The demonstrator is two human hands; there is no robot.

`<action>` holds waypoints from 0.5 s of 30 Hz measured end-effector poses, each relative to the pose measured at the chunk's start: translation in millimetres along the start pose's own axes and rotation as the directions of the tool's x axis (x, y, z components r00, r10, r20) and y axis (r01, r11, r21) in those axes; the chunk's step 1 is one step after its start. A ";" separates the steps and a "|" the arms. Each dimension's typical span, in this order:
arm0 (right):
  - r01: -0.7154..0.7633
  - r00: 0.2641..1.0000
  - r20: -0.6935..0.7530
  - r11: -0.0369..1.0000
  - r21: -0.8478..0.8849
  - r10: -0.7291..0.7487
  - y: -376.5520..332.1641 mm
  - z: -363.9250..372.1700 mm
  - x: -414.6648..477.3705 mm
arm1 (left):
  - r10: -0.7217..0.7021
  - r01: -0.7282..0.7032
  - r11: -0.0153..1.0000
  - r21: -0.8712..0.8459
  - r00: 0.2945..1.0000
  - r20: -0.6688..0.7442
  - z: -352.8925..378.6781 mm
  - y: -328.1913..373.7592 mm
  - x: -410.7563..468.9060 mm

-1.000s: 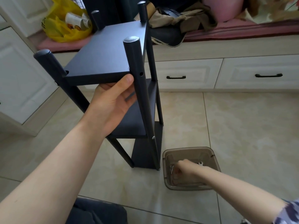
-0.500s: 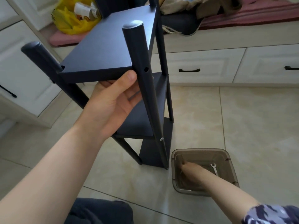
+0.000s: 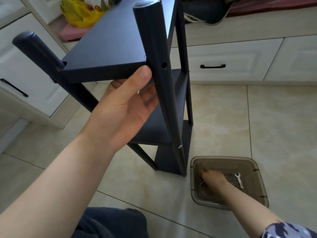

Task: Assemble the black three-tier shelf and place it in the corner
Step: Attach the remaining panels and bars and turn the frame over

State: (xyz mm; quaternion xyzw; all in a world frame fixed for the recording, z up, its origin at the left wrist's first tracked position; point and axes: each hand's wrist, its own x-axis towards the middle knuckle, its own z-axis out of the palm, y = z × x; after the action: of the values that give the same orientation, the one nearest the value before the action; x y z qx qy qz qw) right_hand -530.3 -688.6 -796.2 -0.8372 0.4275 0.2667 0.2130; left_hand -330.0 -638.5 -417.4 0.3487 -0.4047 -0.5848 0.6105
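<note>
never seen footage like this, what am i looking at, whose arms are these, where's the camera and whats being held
There is no machine here. These are a person's two bare arms, filmed by one wide-angle camera worn on their head, which looks forward and down.

The left hand grips the top board of a black three-tier shelf, with the thumb on its front edge and the fingers underneath. The shelf's foot rests on the beige tiled floor. Its near post shows an empty screw hole.

The right hand reaches into a translucent brown plastic tub on the floor beside the shelf's foot. A small silver spanner lies in the tub. Whether that hand has picked anything up cannot be seen.

Behind are white drawers with black handles.
</note>
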 end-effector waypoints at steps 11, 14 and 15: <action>0.020 0.999 0.029 0.991 -0.130 -0.017 0.2 -3.8 -6.0 | 0.014 -0.013 0.999 0.042 1.000 -0.021 2.4 1.8 -1.7; 0.038 0.997 0.072 0.990 -0.132 -0.029 1.0 -18.2 -8.2 | 0.009 -0.009 0.999 0.044 1.000 -0.004 1.9 2.5 -1.1; 0.043 0.996 0.088 0.991 -0.125 -0.032 0.8 -24.9 -9.1 | 0.013 -0.013 0.999 0.049 1.000 0.003 1.8 2.5 -1.3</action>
State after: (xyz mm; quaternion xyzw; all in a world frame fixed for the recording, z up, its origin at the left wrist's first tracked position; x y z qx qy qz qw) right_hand -528.9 -698.1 -771.5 -0.8447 0.3842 0.3249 0.1825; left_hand -330.6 -636.9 -414.4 0.3601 -0.4217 -0.5714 0.6050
